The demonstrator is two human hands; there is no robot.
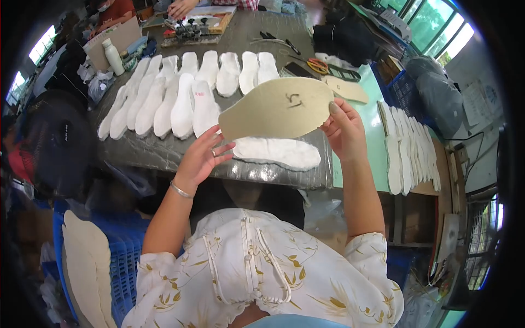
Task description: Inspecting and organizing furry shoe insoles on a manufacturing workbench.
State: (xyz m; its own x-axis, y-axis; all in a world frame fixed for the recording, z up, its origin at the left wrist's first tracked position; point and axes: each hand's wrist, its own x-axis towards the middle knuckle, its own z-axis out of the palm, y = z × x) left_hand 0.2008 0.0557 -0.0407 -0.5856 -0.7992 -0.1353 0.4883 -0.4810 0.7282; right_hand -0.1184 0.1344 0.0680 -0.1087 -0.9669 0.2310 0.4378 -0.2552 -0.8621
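Note:
A beige insole-shaped board with dark handwriting is raised over the table, tilted toward me. My right hand pinches its right end, thumb on the near face. At its left tip is my left hand, fingers spread and fingertips at the edge; I see no firm grip there. The left hand wears a ring and a bangle. Just below the board, a white fluffy insole lies on the dark table. Several more white insoles lie in rows to the left, one bearing a pink mark.
On the dark table are scissors, a phone and a second beige board. Stacked insoles stand at right. A bottle is at far left. Another person's hand works at the back. Large pale pieces lean on a blue crate.

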